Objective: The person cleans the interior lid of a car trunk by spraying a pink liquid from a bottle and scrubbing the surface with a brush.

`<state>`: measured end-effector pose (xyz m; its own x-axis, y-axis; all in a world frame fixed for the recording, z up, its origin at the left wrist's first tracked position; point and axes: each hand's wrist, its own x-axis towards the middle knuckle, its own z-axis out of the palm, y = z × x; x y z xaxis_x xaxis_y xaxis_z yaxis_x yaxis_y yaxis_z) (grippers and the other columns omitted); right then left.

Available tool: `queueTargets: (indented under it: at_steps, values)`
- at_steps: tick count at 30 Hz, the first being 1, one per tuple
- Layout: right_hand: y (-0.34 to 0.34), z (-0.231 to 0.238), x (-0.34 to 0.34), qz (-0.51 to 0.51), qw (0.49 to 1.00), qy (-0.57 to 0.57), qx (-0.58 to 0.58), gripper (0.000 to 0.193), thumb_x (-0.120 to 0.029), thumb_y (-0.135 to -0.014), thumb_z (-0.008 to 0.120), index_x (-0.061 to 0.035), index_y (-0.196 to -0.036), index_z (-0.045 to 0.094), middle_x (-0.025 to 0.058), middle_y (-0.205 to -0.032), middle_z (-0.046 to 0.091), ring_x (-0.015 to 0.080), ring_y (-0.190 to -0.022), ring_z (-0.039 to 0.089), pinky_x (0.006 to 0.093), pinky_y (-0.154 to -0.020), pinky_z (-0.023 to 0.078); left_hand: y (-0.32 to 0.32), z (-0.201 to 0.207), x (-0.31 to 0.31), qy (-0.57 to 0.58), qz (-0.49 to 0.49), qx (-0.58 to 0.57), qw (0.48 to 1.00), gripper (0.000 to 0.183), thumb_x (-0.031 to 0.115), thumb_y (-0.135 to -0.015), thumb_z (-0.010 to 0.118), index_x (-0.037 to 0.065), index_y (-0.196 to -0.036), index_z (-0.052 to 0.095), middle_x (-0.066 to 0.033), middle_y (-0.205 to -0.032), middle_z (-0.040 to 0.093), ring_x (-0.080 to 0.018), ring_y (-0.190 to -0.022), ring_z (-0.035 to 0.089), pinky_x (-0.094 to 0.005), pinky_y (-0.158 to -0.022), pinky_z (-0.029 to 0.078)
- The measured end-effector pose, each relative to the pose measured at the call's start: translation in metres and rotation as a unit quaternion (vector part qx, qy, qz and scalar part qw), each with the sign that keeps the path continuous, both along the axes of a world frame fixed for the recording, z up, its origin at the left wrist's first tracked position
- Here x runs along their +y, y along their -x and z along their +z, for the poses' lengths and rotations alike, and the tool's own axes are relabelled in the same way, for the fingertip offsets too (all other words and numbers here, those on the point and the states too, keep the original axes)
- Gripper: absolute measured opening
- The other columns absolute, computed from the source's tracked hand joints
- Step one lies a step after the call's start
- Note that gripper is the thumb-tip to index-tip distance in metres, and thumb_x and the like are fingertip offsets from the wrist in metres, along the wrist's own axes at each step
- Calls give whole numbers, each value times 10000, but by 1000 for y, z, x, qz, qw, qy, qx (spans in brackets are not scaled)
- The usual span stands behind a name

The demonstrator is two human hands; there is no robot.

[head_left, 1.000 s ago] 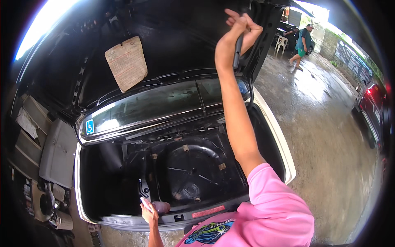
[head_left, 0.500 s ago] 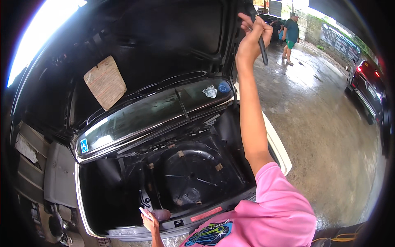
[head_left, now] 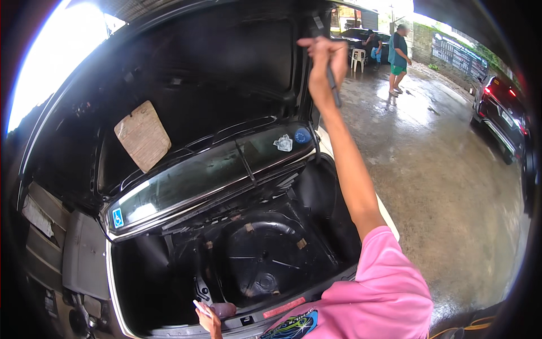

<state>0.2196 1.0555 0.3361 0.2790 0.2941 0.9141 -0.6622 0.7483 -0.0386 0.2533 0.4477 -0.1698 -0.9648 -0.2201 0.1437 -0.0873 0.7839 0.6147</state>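
Beside glossy metal (head_left: 248, 272), right fingers (head_left: 337, 52) clasp a slim tool (head_left: 333, 85), left fingers (head_left: 212, 324) a bottle (head_left: 223, 310).

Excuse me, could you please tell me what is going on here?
A person in a pink shirt is at an open car trunk, its lid raised. The right hand, up by the lid's edge, grips a dark-handled tool; its far end is too blurred to identify. The left hand, low at the trunk's near edge, holds a pinkish bottle with a white top.
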Motion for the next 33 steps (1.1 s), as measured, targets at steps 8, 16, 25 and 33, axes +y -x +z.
queueTargets:
  at_steps: [8, 16, 25, 33]
  values:
    - [-9, 3, 2, -25, 999, 13, -22, 183, -196, -1025, 525, -16, -1017, 491, 160, -959, 730, 111, -818, 617, 266, -772, 496, 0, 3, 2, -10, -9, -13, 1000, 529, 470, -970, 505, 23, -1250, 548, -246, -1037, 679, -449, -961, 658, -492, -832, 519]
    - [-12, 16, -10, 45, 993, 76, 74, 338, -337, -1090, 346, -20, -1081, 460, 211, -1045, 700, 163, -842, 605, 279, -800, 477, 8, -2, 5, 3, -6, -29, 1000, 524, 499, -990, 458, 45, -1216, 590, -225, -1065, 664, -441, -983, 642, -484, -841, 504]
    - [53, 7, -104, -89, 989, -105, 47, 372, -267, -1048, 458, -35, -793, 598, 106, -978, 712, 240, -896, 575, 341, -781, 480, 2, -13, -5, -13, 0, -10, 1000, 475, 456, -968, 498, 55, -1210, 571, -238, -1015, 669, -453, -944, 649, -504, -812, 509]
    - [41, 28, -89, -113, 990, 43, 75, 394, -290, -1073, 400, -14, -827, 538, 88, -790, 595, 149, -657, 509, 309, -607, 421, 1, -7, -3, -2, -40, -9, 999, 428, 409, -971, 504, 46, -1192, 561, -238, -976, 671, -453, -912, 658, -510, -792, 520]
